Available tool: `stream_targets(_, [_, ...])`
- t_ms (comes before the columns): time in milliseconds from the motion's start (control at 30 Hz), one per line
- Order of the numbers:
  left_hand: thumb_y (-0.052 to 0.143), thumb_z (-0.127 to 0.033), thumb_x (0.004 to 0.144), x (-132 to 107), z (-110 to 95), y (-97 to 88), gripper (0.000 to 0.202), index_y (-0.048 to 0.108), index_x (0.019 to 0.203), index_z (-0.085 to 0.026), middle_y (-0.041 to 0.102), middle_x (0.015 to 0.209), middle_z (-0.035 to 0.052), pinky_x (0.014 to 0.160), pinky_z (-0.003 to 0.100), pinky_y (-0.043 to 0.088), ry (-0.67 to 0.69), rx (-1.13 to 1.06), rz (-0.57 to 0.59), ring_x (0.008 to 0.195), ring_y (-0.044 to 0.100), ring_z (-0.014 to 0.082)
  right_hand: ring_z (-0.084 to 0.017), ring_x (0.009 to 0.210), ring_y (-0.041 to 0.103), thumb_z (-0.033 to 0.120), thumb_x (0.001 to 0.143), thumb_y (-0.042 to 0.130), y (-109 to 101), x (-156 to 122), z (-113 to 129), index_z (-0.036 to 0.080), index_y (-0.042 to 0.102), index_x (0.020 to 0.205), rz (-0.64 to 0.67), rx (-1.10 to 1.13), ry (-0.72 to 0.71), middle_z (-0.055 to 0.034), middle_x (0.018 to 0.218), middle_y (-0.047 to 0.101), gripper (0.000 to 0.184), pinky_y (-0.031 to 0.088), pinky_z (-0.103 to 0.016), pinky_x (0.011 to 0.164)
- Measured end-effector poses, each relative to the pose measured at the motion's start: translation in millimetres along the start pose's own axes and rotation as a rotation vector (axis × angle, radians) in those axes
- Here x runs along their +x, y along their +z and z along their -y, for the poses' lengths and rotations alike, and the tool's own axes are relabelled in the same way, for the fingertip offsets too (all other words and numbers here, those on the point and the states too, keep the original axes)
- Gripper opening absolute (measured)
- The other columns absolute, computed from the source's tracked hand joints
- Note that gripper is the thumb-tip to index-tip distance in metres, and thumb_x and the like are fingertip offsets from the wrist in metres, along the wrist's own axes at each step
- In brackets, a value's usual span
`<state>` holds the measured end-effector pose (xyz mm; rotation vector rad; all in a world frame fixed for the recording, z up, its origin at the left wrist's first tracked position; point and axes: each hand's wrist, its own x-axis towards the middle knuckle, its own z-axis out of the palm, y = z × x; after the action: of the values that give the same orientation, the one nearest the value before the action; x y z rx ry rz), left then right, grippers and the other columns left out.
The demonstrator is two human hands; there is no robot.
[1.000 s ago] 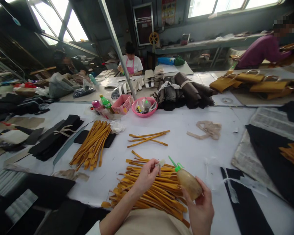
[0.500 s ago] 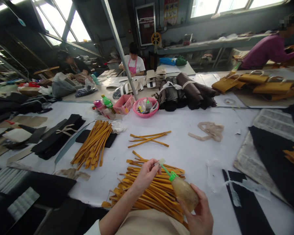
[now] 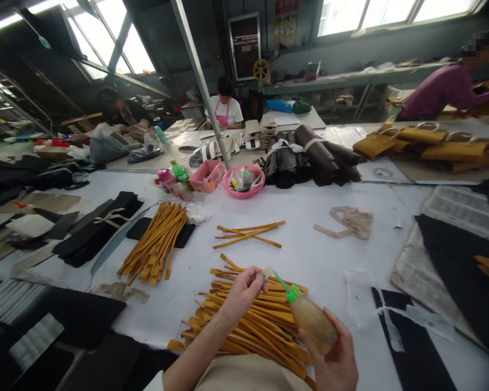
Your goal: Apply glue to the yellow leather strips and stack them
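At the lower edge of the head view, the right hand [image 3: 334, 359] is cut off at the wrist by the frame. Its palm hides the base of the squeeze bottle [image 3: 313, 326]. The bottle's brownish contents cannot be identified. A small pale piece [image 3: 268, 271] sits at the tip of the green nozzle [image 3: 287, 288]; whether it is a cap or a scrap of tape is too small to tell. The left forearm enters from below and covers part of the pile of yellow strips [image 3: 264, 320], which lies on the white counter [image 3: 318, 244] directly under both hands.

Right hand: palm turned up, grip curled around the bottle's body, which tilts up and to the left. Left hand [image 3: 240, 296]: wrist bent, grip pressed together with thumb and forefinger pinching the pale piece at the nozzle tip, just above the pile. Farther back lie a second bundle of strips [image 3: 155, 241] and a few loose strips [image 3: 246, 233].
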<state>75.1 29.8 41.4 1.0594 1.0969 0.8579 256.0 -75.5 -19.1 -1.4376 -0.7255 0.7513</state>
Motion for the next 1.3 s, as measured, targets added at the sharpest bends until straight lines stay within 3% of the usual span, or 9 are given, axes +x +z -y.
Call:
stream_targets(100, [0.058,-0.048,0.093,0.0,-1.0,1.4,0.034,0.056,0.086,-0.015,0.056,0.071,-0.0009,0.051,0.021,0.024,0.001,-0.005,0.005,0.056,0.034,0.0071,-0.027,0.106,0.064,0.035,0.066,0.086,2.8,1.4,0.3,0.023,0.061,0.12,0.055,0.008,0.033,-0.0087,0.121,0.063,0.061,0.056,-0.039,0.088])
stream_targets(233, [0.057,-0.047,0.093,-0.9,-3.7,2.7,0.034,0.055,0.083,-0.015,0.055,0.07,-0.0013,0.052,0.022,0.024,0.017,0.011,0.005,0.056,0.033,0.0071,-0.027,0.105,0.065,0.036,0.069,0.084,4.2,4.1,0.8,0.024,0.058,0.123,-0.035,0.053,0.059,-0.0088,0.122,0.063,0.061,0.058,-0.04,0.086])
stream_targets(400, [0.059,-0.048,0.092,-0.6,-4.6,2.9,0.033,0.057,0.093,-0.015,0.054,0.07,-0.0021,0.053,0.021,0.025,0.016,-0.004,0.004,0.057,0.034,0.0073,-0.028,0.105,0.065,0.034,0.064,0.087,5.5,7.1,5.2,0.022,0.061,0.119,0.071,0.024,0.056,-0.0088,0.12,0.065,0.062,0.058,-0.038,0.085])
stream_targets(567, [0.059,-0.048,0.092,0.9,-2.4,2.1,0.034,0.057,0.093,-0.014,0.055,0.07,-0.002,0.052,0.022,0.024,0.019,0.004,0.008,0.055,0.033,0.0071,-0.026,0.104,0.064,0.035,0.069,0.085,6.6,11.1,12.2,0.023,0.059,0.122,-0.039,0.046,0.031,-0.0085,0.122,0.063,0.06,0.058,-0.037,0.085])
stream_targets(733, [0.059,-0.048,0.092,1.3,-1.7,2.3,0.034,0.058,0.095,-0.014,0.055,0.069,-0.002,0.052,0.022,0.024,0.034,0.012,0.022,0.055,0.033,0.0075,-0.028,0.108,0.062,0.034,0.067,0.086,0.0,11.7,6.5,0.023,0.06,0.123,0.093,-0.028,-0.021,-0.0094,0.125,0.061,0.062,0.056,-0.038,0.088])
stream_targets(900, [0.059,-0.049,0.092,1.6,-2.5,1.9,0.035,0.06,0.097,-0.014,0.057,0.07,-0.0012,0.053,0.022,0.027,0.037,0.028,0.018,0.057,0.038,0.0084,-0.028,0.108,0.063,0.038,0.069,0.085,-1.5,11.5,7.3,0.024,0.058,0.124,-0.022,-0.013,0.026,-0.0087,0.126,0.062,0.063,0.056,-0.038,0.088])
stream_targets(1133, [0.06,-0.051,0.089,1.3,-0.7,3.4,0.037,0.061,0.096,-0.015,0.057,0.069,-0.0012,0.058,0.022,0.032,0.04,0.041,0.012,0.062,0.045,0.0112,-0.028,0.107,0.063,0.04,0.068,0.085,4.5,13.4,10.4,0.022,0.059,0.124,0.029,-0.004,0.04,-0.0096,0.125,0.062,0.064,0.056,-0.039,0.088])
stream_targets(1233, [0.059,-0.05,0.091,1.3,-1.2,2.2,0.034,0.06,0.095,-0.016,0.057,0.07,-0.001,0.058,0.023,0.032,0.037,0.059,0.006,0.062,0.045,0.0113,-0.027,0.107,0.063,0.036,0.069,0.085,-0.3,14.6,11.9,0.023,0.058,0.125,-0.006,-0.015,-0.003,-0.009,0.126,0.061,0.064,0.055,-0.038,0.091])
stream_targets(1300, [0.058,-0.048,0.092,1.8,-1.3,1.4,0.032,0.06,0.095,-0.016,0.057,0.071,-0.0009,0.059,0.023,0.034,0.048,0.069,0.013,0.063,0.045,0.0114,-0.027,0.106,0.064,0.035,0.067,0.086,-5.6,13.8,12.6,0.024,0.061,0.122,0.045,-0.058,-0.049,-0.0089,0.124,0.062,0.062,0.057,-0.035,0.086])
